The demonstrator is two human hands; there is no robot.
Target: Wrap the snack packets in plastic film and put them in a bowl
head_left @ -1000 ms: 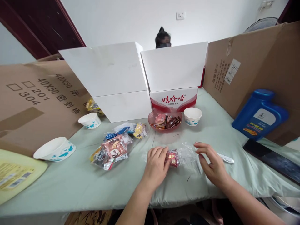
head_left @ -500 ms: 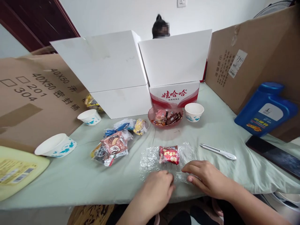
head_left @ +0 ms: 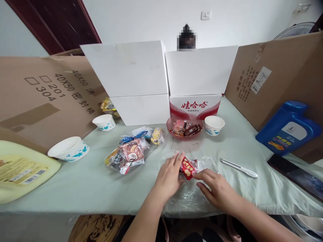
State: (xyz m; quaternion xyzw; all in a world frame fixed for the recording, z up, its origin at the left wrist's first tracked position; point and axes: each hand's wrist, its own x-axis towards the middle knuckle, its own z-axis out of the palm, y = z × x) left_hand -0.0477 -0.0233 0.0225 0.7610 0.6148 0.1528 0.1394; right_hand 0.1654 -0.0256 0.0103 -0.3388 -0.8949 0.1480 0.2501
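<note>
Touching red packet (head_left: 188,169) near front edge of tabletop (head_left: 113,201) with loosely curved left hand (head_left: 169,175) and right hand (head_left: 217,188); can't tell if pinching. Best keep clear film (head_left: 185,196) flat.

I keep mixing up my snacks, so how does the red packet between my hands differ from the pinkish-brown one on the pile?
The red packet is bright red with pale lettering; the pinkish-brown packet is duller. The red packet looks smaller than the pinkish-brown packet. The red packet lies between your left hand and right hand; the pinkish-brown packet has no hand touching it. Both have printed wrappers.
</note>
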